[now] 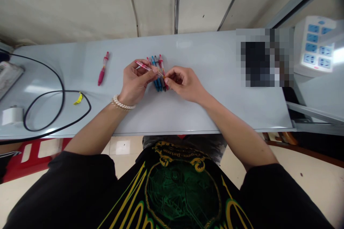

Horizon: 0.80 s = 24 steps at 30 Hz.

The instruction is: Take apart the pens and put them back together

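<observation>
My left hand (135, 82) is closed around a clear pen with a pink end (143, 65), held at a slant with its other end pointing at my right hand. My right hand (185, 84) is closed in a pinch at that end, where a tiny orange bit shows by the fingertips; what exactly it grips is too small to make out. Beneath and behind the fingers, several pens (161, 61) with pink, blue and dark parts lie side by side on the table, partly covered by my hands. Another pink pen (103, 69) lies apart, left of my left hand.
A black cable (63, 96) with a yellow tag (78, 98) loops over the left of the grey table (231, 114), near a white adapter (12, 115). On the right are a blurred-out dark object (256, 62) and a white power strip (315, 46). A wall rises behind.
</observation>
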Each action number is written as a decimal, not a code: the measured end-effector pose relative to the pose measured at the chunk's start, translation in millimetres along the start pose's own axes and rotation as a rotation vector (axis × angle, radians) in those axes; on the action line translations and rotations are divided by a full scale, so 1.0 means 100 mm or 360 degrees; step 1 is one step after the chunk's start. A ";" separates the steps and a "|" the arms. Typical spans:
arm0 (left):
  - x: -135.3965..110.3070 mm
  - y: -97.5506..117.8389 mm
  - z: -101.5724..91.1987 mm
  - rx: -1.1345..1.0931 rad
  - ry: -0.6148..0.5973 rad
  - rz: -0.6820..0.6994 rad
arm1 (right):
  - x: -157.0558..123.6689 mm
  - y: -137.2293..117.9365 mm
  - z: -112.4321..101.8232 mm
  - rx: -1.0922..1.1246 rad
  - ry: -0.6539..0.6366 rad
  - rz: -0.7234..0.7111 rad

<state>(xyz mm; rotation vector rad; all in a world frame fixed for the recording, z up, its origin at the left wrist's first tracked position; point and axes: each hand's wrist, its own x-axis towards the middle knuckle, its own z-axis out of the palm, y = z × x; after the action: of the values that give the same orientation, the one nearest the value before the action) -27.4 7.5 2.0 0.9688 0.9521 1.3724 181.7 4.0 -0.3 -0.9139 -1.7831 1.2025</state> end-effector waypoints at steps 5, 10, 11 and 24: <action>0.00 -0.01 -0.01 -0.0004 -0.0012 0.0022 | 0.00 0.01 0.01 0.0036 0.0005 -0.0043; -0.01 0.00 0.00 0.0029 0.0035 -0.0008 | 0.01 0.01 0.01 0.0021 0.0017 -0.0051; -0.01 0.01 0.01 0.0042 0.0048 -0.0018 | 0.01 0.01 0.01 0.0012 0.0016 -0.0043; -0.01 0.00 0.01 -0.0010 0.0016 0.0002 | -0.01 -0.03 0.00 -0.0039 0.0016 0.0036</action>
<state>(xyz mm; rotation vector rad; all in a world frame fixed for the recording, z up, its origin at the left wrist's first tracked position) -26.5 6.7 2.6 0.9585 0.9545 1.3815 181.7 2.7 2.2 -0.9550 -1.7875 1.1912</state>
